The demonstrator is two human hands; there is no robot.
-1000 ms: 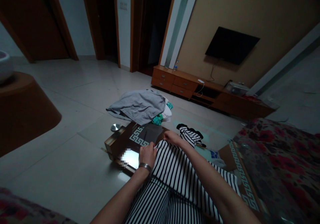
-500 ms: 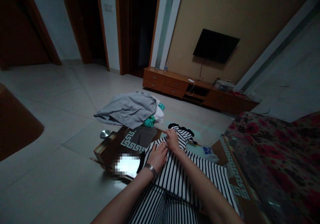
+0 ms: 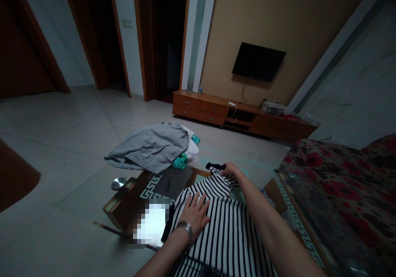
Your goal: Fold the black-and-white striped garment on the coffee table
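Note:
A black-and-white striped shirt (image 3: 221,227) with black edging is spread over the low table (image 3: 198,171) in front of me. Flat on its upper left part lies my left hand (image 3: 195,214), fingers spread, a silver bangle at the wrist. My right hand (image 3: 229,170) is at the far sleeve, fingers bent onto the striped cloth close to its black cuff (image 3: 213,166). The right fingertips are partly hidden by the hand itself.
A grey garment (image 3: 151,147) lies heaped with white and green cloth (image 3: 180,160) at the table's far left. A round metal object (image 3: 118,183) sits by the left corner. A floral-covered sofa (image 3: 343,182) stands right; a TV cabinet (image 3: 213,107) lines the wall.
My right hand has moved away from the left, outward along the sleeve to near its cuff. My left hand has spread its fingers flat on the shirt. The view has shifted slightly.

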